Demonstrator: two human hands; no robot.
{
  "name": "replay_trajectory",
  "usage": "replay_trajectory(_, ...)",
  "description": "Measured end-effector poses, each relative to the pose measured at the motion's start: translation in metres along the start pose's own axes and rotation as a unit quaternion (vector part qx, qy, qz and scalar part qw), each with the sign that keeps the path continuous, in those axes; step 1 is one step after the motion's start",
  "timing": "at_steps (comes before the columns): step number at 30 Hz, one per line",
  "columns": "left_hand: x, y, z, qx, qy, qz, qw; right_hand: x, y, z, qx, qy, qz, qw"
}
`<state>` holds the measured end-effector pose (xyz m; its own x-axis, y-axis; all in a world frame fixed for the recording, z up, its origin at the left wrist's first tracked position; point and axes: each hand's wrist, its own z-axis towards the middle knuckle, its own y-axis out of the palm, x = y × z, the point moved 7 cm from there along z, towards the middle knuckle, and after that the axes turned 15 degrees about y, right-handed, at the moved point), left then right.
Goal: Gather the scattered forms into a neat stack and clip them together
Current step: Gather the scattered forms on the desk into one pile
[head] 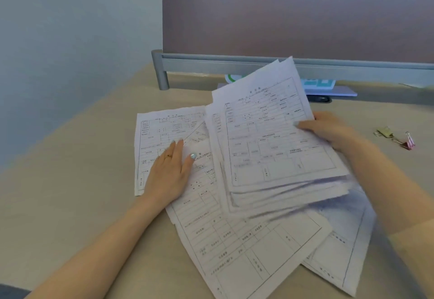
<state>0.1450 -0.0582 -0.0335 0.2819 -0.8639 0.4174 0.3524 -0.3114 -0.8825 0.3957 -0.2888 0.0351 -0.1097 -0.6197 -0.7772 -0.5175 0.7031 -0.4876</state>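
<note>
White printed forms lie spread over the beige desk (70,181). My right hand (328,129) grips the right edge of a loose bundle of several forms (270,139), lifted and tilted above the others. My left hand (171,171) rests flat, fingers together, on a form (155,131) at the left, thumb touching an overlapping sheet. More forms (246,247) fan out toward me under the bundle, one (340,258) at the lower right. Binder clips (399,137) in pink and olive lie on the desk to the right of my right hand.
A mauve partition screen (293,16) on a grey rail closes the desk's far side. Under it a lilac stand base (333,92) with teal-printed material pokes out behind the bundle. A pale wall runs along the left.
</note>
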Motion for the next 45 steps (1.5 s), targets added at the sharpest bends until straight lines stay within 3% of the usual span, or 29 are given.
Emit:
replay_trajectory(4, 0.003, -0.008, 0.004, 0.076, -0.016, -0.089, 0.993, 0.017, 0.014, -0.025, -0.078, 0.030, -0.121, 0.989)
replay_trajectory(7, 0.002, -0.014, 0.001, 0.141, -0.046, -0.176, 0.973, 0.033, 0.041, -0.037, -0.085, 0.005, -0.191, 0.978)
replay_trajectory(10, 0.002, -0.016, 0.000, 0.159, -0.056, -0.193, 0.967, 0.036, 0.061, -0.045, -0.089, -0.023, -0.144, 0.985)
replay_trajectory(14, 0.007, -0.020, -0.001, 0.177, -0.061, -0.217, 0.958, 0.036, 0.087, -0.059, -0.161, -0.019, -0.119, 0.979)
replay_trajectory(16, 0.006, -0.018, 0.000, 0.170, -0.071, -0.240, 0.953, 0.033, 0.089, -0.059, -0.151, -0.027, -0.117, 0.981)
replay_trajectory(21, -0.008, -0.026, 0.009, 0.153, -0.104, -0.259, 0.948, 0.018, 0.030, -0.043, -0.020, -0.029, -0.138, 0.990)
replay_trajectory(26, -0.017, -0.025, 0.038, 0.017, -0.129, -0.197, 0.972, 0.031, 0.014, -0.023, -0.038, 0.014, -0.187, 0.981)
replay_trajectory(34, 0.005, -0.024, 0.108, -0.045, -0.134, -0.181, 0.973, 0.020, 0.042, -0.011, -0.075, 0.002, -0.216, 0.973)
replay_trajectory(38, -0.011, -0.040, 0.111, 0.009, -0.116, -0.158, 0.981, 0.020, 0.046, -0.007, -0.109, 0.012, -0.122, 0.986)
replay_trajectory(41, -0.041, -0.062, 0.090, 0.035, -0.148, -0.138, 0.979, 0.013, 0.042, 0.000, -0.095, 0.017, -0.016, 0.995)
replay_trajectory(45, -0.080, -0.069, 0.044, -0.016, -0.188, -0.188, 0.964, -0.007, 0.057, 0.009, -0.085, 0.041, 0.157, 0.983)
